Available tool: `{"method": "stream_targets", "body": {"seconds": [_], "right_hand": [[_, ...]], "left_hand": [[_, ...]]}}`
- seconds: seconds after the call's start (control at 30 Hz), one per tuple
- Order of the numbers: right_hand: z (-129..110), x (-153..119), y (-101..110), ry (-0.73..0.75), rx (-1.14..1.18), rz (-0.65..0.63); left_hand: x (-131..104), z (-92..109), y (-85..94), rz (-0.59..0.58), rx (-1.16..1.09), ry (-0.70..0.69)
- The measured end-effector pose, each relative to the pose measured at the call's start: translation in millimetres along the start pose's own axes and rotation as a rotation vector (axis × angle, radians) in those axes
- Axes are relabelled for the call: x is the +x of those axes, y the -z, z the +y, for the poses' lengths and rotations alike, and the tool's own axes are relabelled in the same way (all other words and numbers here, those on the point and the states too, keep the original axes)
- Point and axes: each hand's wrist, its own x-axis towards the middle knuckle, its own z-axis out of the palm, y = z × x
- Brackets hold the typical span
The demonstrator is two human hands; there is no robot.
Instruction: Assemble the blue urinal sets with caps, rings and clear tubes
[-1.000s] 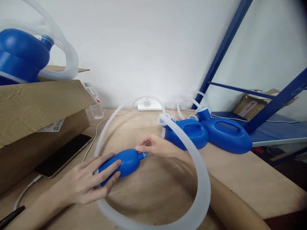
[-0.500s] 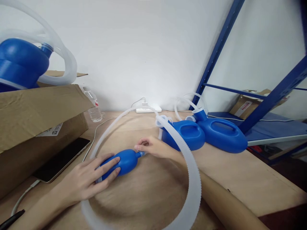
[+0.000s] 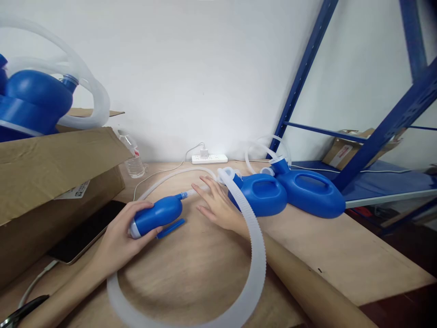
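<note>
My left hand (image 3: pixel 124 230) grips the rear end of a blue bulb-shaped plastic piece (image 3: pixel 164 212), with thumb and fingers on either side of its pale base. Its narrow neck points right, and a short clear tube runs on from it toward my right hand (image 3: pixel 218 202). That hand is open with fingers spread over the tube, and I cannot tell if it touches it. Under the blue piece shows a flat blue strip (image 3: pixel 170 228). A long translucent corrugated hose (image 3: pixel 254 255) loops around the work area, its upper end near the mouth of a blue handled bottle (image 3: pixel 261 196).
A second blue handled bottle (image 3: pixel 314 193) lies at right, near a blue shelf rack (image 3: pixel 307 68). At left stands a cardboard box (image 3: pixel 61 150) of blue bottles and hoses, with a phone (image 3: pixel 87 232) beside it. Behind are a water bottle (image 3: pixel 134 159) and power strip (image 3: pixel 210 159).
My left hand has shifted from lying over the blue piece to gripping its rear end. My right hand has opened from a pinch at the neck. The blue strip has come into view.
</note>
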Motion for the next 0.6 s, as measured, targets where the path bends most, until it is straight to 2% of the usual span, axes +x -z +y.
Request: {"method": "stream_targets", "body": {"seconds": [0.13,0.23,0.3,0.33,0.4,0.47,0.53,0.6], "right_hand": [[-2.0,-10.8,15.3,0.114,0.03,-0.031],[-7.5,-35.3,36.1,0.203,-0.03,-0.058],[-7.1,-55.4,53.7,0.207,-0.141,-0.007],[-4.2,-64.6,63.4,0.183,-0.197,0.067],[8.3,-78.3,83.8,0.086,-0.26,0.211],[28.3,-84.1,102.4,-0.093,-0.316,0.306],[51.2,-84.0,115.9,-0.299,-0.34,0.25],[71.3,-81.2,121.9,-0.446,-0.308,0.109]], "left_hand": [[0.4,-11.4,-4.8,-0.02,0.027,-0.029],[0.6,-14.5,-5.9,-0.024,0.042,-0.035],[1.3,-14.3,-6.8,-0.027,0.047,-0.027],[2.0,-13.9,-7.6,-0.032,0.051,-0.02],[4.6,-13.3,-9.6,-0.048,0.066,-0.006],[8.5,-14.1,-11.4,-0.075,0.107,-0.013],[12.5,-17.6,-11.8,-0.087,0.193,-0.048],[15.0,-24.4,-10.4,-0.07,0.315,-0.076]]}}
